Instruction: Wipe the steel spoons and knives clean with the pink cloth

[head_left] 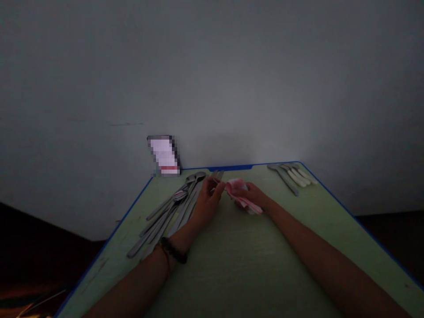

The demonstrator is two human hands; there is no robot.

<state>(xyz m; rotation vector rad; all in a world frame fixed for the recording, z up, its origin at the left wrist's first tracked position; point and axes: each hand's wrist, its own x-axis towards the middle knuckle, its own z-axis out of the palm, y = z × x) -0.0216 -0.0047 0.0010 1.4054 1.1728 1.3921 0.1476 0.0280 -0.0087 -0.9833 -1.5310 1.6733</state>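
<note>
My left hand [208, 201] rests on the green table [232, 265], fingers curled around the handle end of a metal utensil [217, 176] that points toward the wall. A dark bead bracelet [172, 251] sits on that wrist. My right hand [253, 196] is closed on a crumpled pink cloth [239, 191], which touches the utensil between the two hands. Left of my left hand lies a row of several long metal spoons [172, 210], handles toward me.
Several spoons with white handles [293, 175] lie at the table's far right corner. A blurred card or phone [164, 155] leans against the grey wall [212, 79] at the far left corner. The table has a blue edge [228, 167]. The scene is dim.
</note>
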